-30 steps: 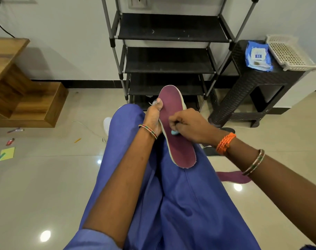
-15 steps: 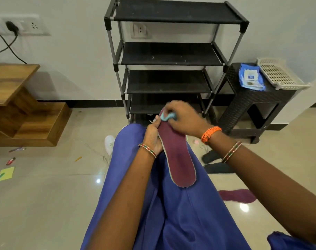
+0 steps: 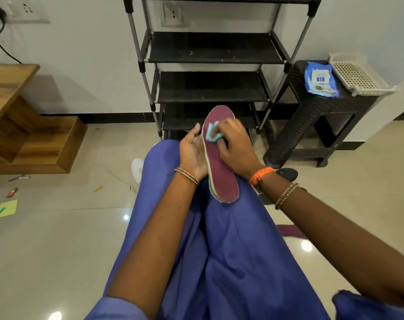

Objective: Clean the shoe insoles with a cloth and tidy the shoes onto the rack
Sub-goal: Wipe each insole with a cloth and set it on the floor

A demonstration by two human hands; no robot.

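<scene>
At the far left, a stepped wooden unit (image 3: 23, 135) is seen against the wall, below a wall socket (image 3: 23, 10) with a black plug and cable. Small scraps, among them a yellow paper square (image 3: 9, 207), are scattered on the tiled floor (image 3: 58, 250) in front of it. A white shoe (image 3: 137, 168) is partly hidden behind the blue-clad knee (image 3: 164, 158).

The left hand (image 3: 193, 153) is held palm up beneath the left edge of the maroon insole (image 3: 221, 167), its fingers hidden behind the insole, so the insole is supported from below and behind; a beaded bangle is worn at the wrist. The insole is propped on the lap, heel end resting on the blue fabric and toe end raised towards the black shoe rack (image 3: 210, 65), whose shelves are seen bare. The right hand (image 3: 235, 146) is curled over the upper part of the insole, and a light blue cloth (image 3: 212, 135) is pinched under its fingers and pressed to the maroon surface. An orange band and thin bangles are worn on the right wrist.

Dark shoes (image 3: 286, 173) are glimpsed on the floor behind the right wrist, and a second maroon insole (image 3: 291, 232) lies on the floor beside the right forearm. At the right, a dark woven stool (image 3: 321, 125) carries a blue wipes packet (image 3: 320, 79) and a white perforated tray (image 3: 358, 75).
</scene>
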